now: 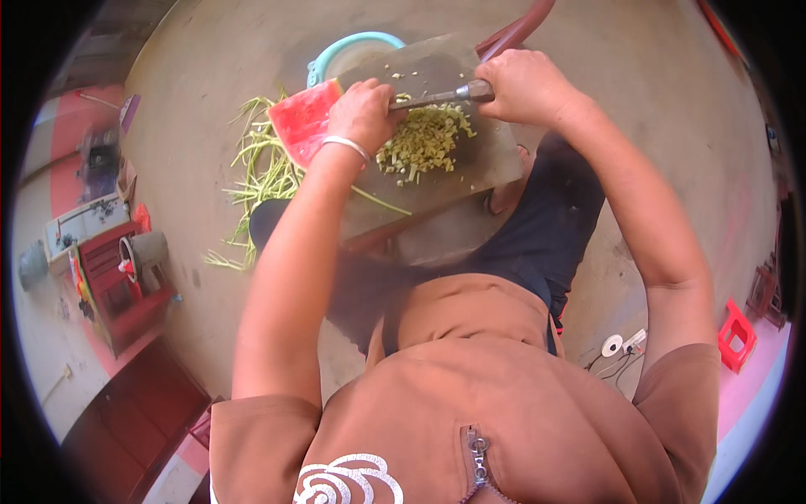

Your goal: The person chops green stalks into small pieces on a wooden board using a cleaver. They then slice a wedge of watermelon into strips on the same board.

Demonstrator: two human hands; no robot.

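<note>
My right hand (522, 85) grips the handle of a kitchen knife (434, 99), seen nearly along its spine. My left hand (362, 113), a pale bangle at its wrist, is curled over the far end of the blade; its fingertips are hidden. Below the blade lies a heap of finely chopped green vegetable (422, 142), with stray bits around it. The heap rests on a grey cutting board (494, 157). Left of my left hand, a cut piece of red watermelon (302, 120) partly covers long thin green stalks (271, 173). One stalk reaches onto the board's near side.
Behind the board sits a light-blue plastic basin (352, 44), partly covered by it. A dark red curved furniture part (519, 28) stands beyond my right hand. To the left are a wooden chair (113, 277) and a bucket (145, 252). A red stool (737, 337) and power strip (635, 341) lie right.
</note>
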